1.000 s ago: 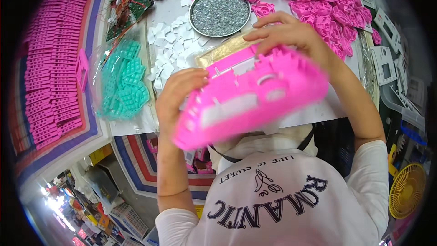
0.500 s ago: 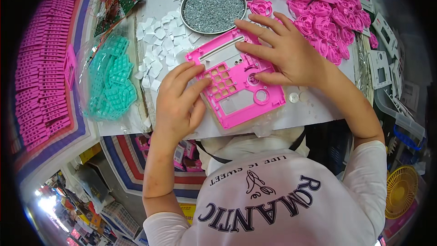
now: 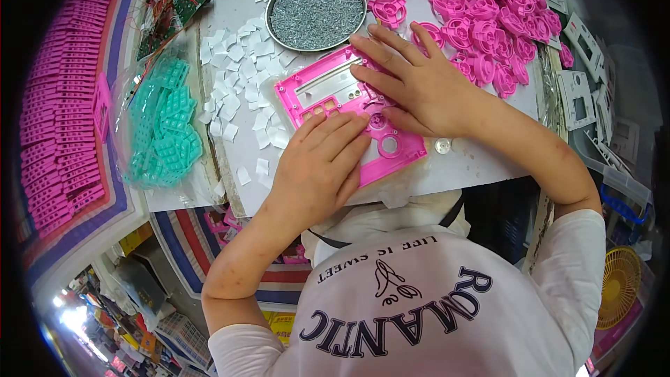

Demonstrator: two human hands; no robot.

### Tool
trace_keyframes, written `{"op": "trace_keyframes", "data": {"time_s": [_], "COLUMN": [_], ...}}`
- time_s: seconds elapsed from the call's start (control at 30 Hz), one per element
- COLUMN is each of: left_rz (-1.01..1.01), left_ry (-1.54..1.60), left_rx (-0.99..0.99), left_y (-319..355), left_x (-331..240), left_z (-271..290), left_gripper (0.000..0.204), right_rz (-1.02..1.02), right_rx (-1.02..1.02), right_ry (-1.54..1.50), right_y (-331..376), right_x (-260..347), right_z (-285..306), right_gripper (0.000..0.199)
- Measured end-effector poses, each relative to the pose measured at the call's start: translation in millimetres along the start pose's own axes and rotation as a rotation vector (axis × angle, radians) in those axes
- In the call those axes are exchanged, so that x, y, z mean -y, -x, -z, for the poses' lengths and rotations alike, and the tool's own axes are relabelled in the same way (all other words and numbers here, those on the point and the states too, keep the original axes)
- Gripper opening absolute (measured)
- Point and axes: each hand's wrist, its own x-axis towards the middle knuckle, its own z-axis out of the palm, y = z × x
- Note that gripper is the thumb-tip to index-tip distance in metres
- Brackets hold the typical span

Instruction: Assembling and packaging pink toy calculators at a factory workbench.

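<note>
A pink plastic housing panel (image 3: pixel 368 159) lies tilted on the white work surface, its inner side up, with a grid of square openings, a long slot and round holes. My left hand (image 3: pixel 317 160) rests flat over the grid and the lower window, fingers stretched toward the middle, hiding most of both. Over the panel's right edge spreads my right hand (image 3: pixel 436 91), fingers apart. Its upper fingertips reach the top edge and the slot's end. Its thumb is beside the small round hole and hidden in part. Neither hand visibly grips a loose piece.
Beyond the panel stands a round tray (image 3: pixel 366 10) of tiny silvery screw-like pieces. White paper squares (image 3: pixel 241 70) lie left of it, near bagged turquoise keypads (image 3: pixel 167 122). Pink ring-shaped parts (image 3: pixel 481 28) are heaped at the far right. Stacked pink panels (image 3: pixel 66 98) fill the left side.
My left hand has moved right and inward from the panel's left edge onto the grid, now covering it. The panel has shifted slightly left. My right hand stays spread over its right side.
</note>
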Motion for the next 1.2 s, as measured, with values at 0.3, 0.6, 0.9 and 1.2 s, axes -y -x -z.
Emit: {"op": "trace_keyframes", "data": {"time_s": [0.3, 0.6, 0.9, 1.2], "left_rz": [0.045, 0.018, 0.266, 0.304], "left_ry": [0.022, 0.100, 0.542, 0.396], "left_rx": [0.036, -0.166, -0.002, -0.265], "left_y": [1, -7, -10, 6], "left_x": [0, -13, -54, -48], "left_z": [1, 0, -2, -8], "left_gripper": [0.044, 0.035, 0.014, 0.012], "right_rz": [-0.622, -0.537, 0.021, -0.284], "right_rx": [-0.139, -0.210, -0.149, -0.312], "right_ry": [-0.439, -0.155, -0.581, -0.653], "right_y": [71, 106, 48, 22], "right_x": [-8, 23, 54, 77], "right_z": [66, 20, 60, 41], "right_gripper": [0.030, 0.019, 0.020, 0.015]}}
